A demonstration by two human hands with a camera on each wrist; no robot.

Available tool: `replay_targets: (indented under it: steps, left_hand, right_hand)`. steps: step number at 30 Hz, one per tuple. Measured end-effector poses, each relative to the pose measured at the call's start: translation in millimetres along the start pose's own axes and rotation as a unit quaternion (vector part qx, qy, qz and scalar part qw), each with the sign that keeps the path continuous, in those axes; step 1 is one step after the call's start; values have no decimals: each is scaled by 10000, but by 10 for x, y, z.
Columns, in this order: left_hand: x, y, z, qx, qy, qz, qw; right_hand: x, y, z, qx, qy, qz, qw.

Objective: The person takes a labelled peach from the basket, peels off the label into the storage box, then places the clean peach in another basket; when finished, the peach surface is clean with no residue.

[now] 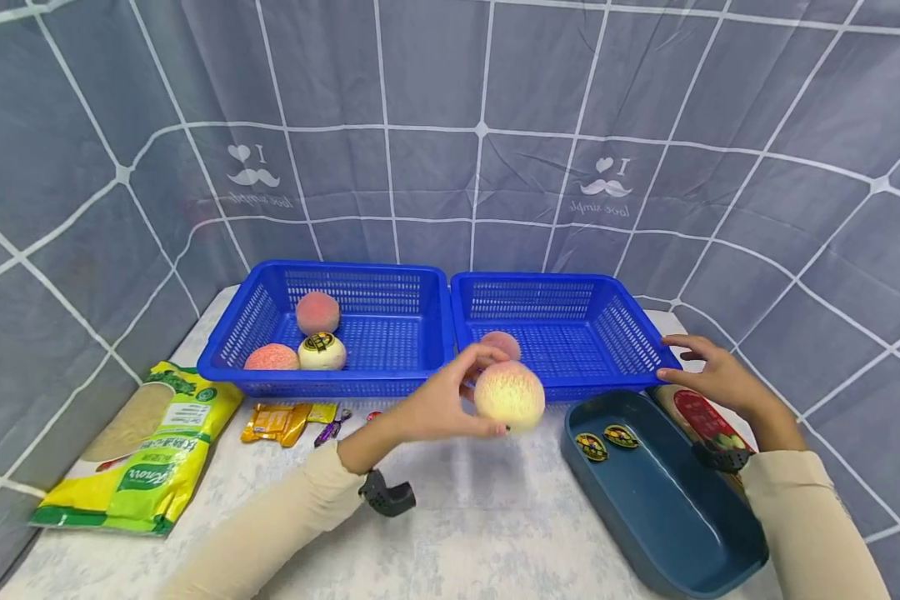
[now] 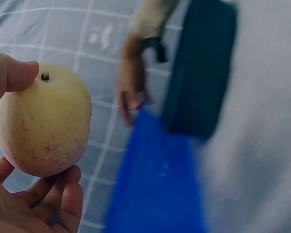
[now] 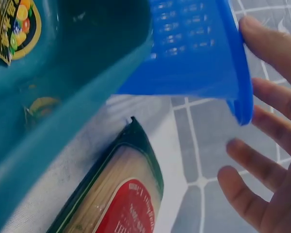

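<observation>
My left hand (image 1: 438, 404) holds a pale yellow and pink peach (image 1: 512, 397) in front of the right blue basket (image 1: 615, 287). In the left wrist view the thumb presses near the stem of the peach (image 2: 48, 121), with fingers below. Behind it, another pinkish peach (image 1: 499, 342) lies in that basket, partly hidden. My right hand (image 1: 720, 379) touches the basket's right front corner, its fingers spread along the outside of the rim (image 3: 242, 63). In the left blue basket (image 1: 427, 325) lie two reddish peaches (image 1: 317, 313) and a pale round fruit (image 1: 322, 353) with a black sticker.
A dark teal tray (image 1: 667, 500) with two black-and-gold stickers (image 1: 591, 447) stands at front right. Beside it lies a spaghetti pack (image 1: 697, 417). On the left are a yellow Knorr bag (image 1: 142, 450) and small wrapped sweets (image 1: 276, 423). A grey checked curtain (image 1: 435, 167) surrounds the table.
</observation>
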State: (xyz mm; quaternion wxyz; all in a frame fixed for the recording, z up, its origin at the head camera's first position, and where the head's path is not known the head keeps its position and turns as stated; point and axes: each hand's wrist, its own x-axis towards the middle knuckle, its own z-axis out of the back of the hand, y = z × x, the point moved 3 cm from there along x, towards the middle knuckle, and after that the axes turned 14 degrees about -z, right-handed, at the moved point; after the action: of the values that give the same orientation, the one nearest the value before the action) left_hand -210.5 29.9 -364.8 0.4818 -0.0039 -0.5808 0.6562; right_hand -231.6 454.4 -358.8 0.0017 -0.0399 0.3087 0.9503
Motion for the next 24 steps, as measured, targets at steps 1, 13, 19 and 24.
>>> replay_targets:
  steps: [1, 13, 19, 24]
  left_hand:
    - [115, -35, 94, 65, -143, -58, 9999]
    - [1103, 500, 1071, 706, -406, 950, 9921]
    - [1250, 884, 1044, 1464, 26, 1326, 9803]
    - [1319, 1059, 972, 1978, 629, 1669, 9639]
  right_hand:
    - [6, -23, 0, 6, -4, 7, 10000]
    - [53, -245, -5, 340, -184, 39, 9992]
    - [80, -277, -15, 473, -25, 1, 9989]
    - [73, -277, -40, 601, 54, 29, 9982]
